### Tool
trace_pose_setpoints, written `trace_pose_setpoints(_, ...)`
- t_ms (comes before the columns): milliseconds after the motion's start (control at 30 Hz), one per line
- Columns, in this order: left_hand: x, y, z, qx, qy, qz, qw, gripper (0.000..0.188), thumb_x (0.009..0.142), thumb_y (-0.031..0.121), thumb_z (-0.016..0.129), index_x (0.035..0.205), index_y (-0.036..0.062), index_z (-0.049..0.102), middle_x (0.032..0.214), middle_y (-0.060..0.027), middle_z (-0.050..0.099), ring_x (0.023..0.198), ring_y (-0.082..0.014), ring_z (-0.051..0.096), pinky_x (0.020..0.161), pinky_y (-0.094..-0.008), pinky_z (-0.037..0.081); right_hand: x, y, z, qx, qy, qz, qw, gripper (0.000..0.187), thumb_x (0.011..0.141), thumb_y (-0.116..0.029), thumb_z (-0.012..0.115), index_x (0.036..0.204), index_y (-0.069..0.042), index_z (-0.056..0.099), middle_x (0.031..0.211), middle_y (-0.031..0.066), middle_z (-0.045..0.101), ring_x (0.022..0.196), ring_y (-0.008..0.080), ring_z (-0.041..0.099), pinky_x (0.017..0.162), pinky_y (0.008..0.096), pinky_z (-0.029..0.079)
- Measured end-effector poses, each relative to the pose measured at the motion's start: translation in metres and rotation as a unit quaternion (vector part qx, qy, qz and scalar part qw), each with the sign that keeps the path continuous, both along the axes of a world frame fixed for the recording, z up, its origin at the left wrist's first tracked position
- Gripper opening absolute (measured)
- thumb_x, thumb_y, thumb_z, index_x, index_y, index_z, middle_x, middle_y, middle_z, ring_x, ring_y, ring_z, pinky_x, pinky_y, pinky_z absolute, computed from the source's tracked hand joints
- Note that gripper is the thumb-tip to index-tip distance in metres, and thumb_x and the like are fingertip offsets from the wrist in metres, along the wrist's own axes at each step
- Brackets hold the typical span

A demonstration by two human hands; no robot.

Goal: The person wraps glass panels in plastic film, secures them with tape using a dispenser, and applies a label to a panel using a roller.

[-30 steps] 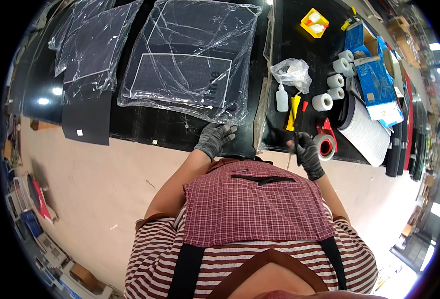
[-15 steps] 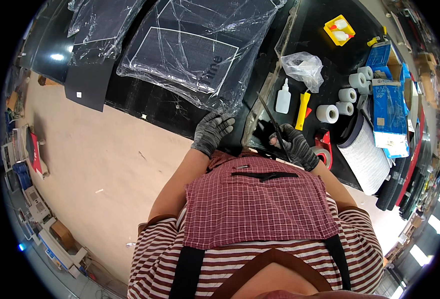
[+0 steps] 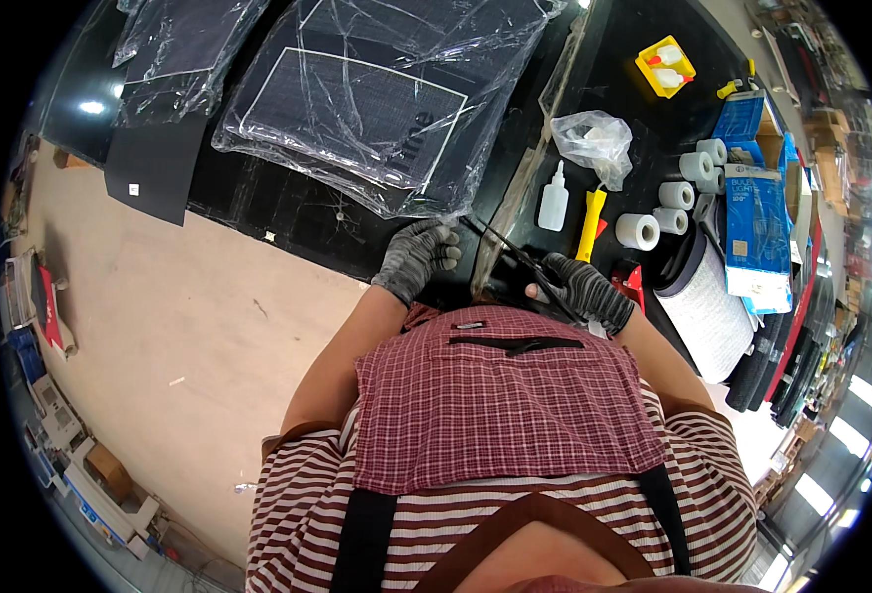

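A dark, flat item in a crinkled clear plastic bag (image 3: 357, 119) lies on the black table. At the bag's near right corner my left hand (image 3: 416, 261), in a grey striped glove, has its fingers closed on the plastic edge. My right hand (image 3: 592, 295), gloved alike, is wrapped round long dark scissors (image 3: 517, 253). Their blades point up and left, with the tips beside the bag's corner, close to my left fingers. Whether the tips touch the plastic I cannot tell. The scissors' handles are mostly hidden in my right hand.
Right of the bag are a white squeeze bottle (image 3: 553, 203), a yellow-handled tool (image 3: 590, 225), a crumpled plastic bag (image 3: 594, 143) and several white rolls (image 3: 638, 231). Farther off stand a yellow tray (image 3: 651, 75) and blue boxes (image 3: 755, 222). A red tape dispenser (image 3: 630, 281) sits near my right hand.
The scissors have swung left and lower, bringing their tips from the table's seam to the bag's corner. My left hand stays at that corner. The whole view has shifted slightly.
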State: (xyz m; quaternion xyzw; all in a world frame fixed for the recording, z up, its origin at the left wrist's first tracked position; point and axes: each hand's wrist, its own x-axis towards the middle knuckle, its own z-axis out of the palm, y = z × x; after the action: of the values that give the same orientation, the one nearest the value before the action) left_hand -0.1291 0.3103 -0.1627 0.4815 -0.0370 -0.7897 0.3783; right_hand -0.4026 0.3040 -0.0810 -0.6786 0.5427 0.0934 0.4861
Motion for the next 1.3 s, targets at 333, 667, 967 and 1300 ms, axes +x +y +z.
trace_pose_setpoints(333,-0.015,0.008,-0.001,0.033,0.027,-0.017,0.999,0.014,0.086,0.013,0.061,0.092,0.0005,0.059,0.07,-0.0062,0.06,0.058,-0.0167,0.059,0.051,-0.0267,0.051,-0.035,0.003,-0.057,0.067,-0.128,-0.064,0.987,0.046,0.08,-0.045,0.065,0.097,-0.002,0.058,0.083,0.0093,0.061,0.08,0.0183,0.057,0.071,0.0286,0.045)
trace_pose_setpoints(667,-0.02,0.019,-0.004,0.018,0.066,0.01,0.998,0.011,0.083,0.01,0.062,0.088,0.0004,0.059,0.068,-0.0068,0.06,0.056,-0.0164,0.057,0.051,-0.0263,0.05,-0.022,-0.029,-0.021,0.235,-0.013,0.108,0.966,0.042,0.092,-0.036,0.049,0.116,-0.001,0.052,0.1,0.0111,0.056,0.096,0.0199,0.054,0.086,0.0279,0.043)
trace_pose_setpoints(967,-0.02,0.023,0.003,0.016,0.021,0.004,1.0,0.013,0.084,0.013,0.062,0.087,0.0006,0.059,0.067,-0.0052,0.058,0.052,-0.0144,0.055,0.05,-0.0246,0.048,0.034,-0.042,0.014,0.212,0.036,0.115,0.97,0.074,0.079,-0.066,0.051,0.111,0.0,0.055,0.091,0.0148,0.061,0.085,0.0222,0.061,0.074,0.0322,0.049)
trace_pose_setpoints(1300,-0.018,0.02,0.006,0.01,-0.024,-0.025,0.999,0.012,0.083,0.014,0.062,0.086,0.0016,0.06,0.065,-0.0027,0.056,0.052,-0.0122,0.053,0.05,-0.023,0.047,0.026,-0.043,-0.001,0.291,-0.046,-0.017,0.955,0.047,0.085,-0.039,0.058,0.115,-0.003,0.054,0.084,0.0063,0.06,0.066,0.0137,0.058,0.059,0.0245,0.047)
